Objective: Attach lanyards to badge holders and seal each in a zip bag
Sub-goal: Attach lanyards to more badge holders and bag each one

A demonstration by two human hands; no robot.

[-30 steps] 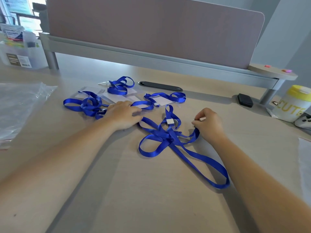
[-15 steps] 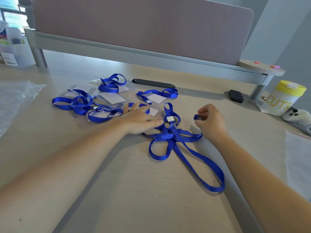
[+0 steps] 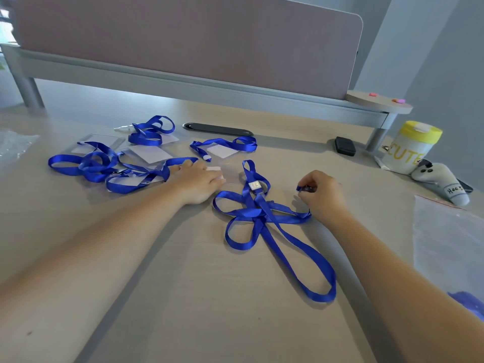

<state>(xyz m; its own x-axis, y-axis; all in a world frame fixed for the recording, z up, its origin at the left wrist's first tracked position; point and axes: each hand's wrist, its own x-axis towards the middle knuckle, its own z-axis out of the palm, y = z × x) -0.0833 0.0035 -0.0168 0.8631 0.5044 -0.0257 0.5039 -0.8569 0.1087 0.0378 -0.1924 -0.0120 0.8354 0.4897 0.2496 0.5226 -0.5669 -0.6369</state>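
Blue lanyard [image 3: 264, 218] lies looped across the middle of the desk [image 3: 183, 297] in your head view, its long loop trailing toward you and a white buckle [image 3: 254, 185] showing near the top. Your right hand [image 3: 323, 196] has its grip curled tight, pinching the lanyard's clip end [image 3: 303, 189] just off the desk. Your left hand [image 3: 197, 183] rests flat, fingers straight, pressing a clear badge holder [image 3: 227, 174] beside the lanyard. Further left sits a tangle of more blue lanyards [image 3: 104, 166] over more clear badge holders [image 3: 150, 154]. A zip bag [image 3: 445, 244] lies at the right edge. Behind it stand a yellow-lidded tub [image 3: 411, 148] and a small plush toy [image 3: 442, 183].
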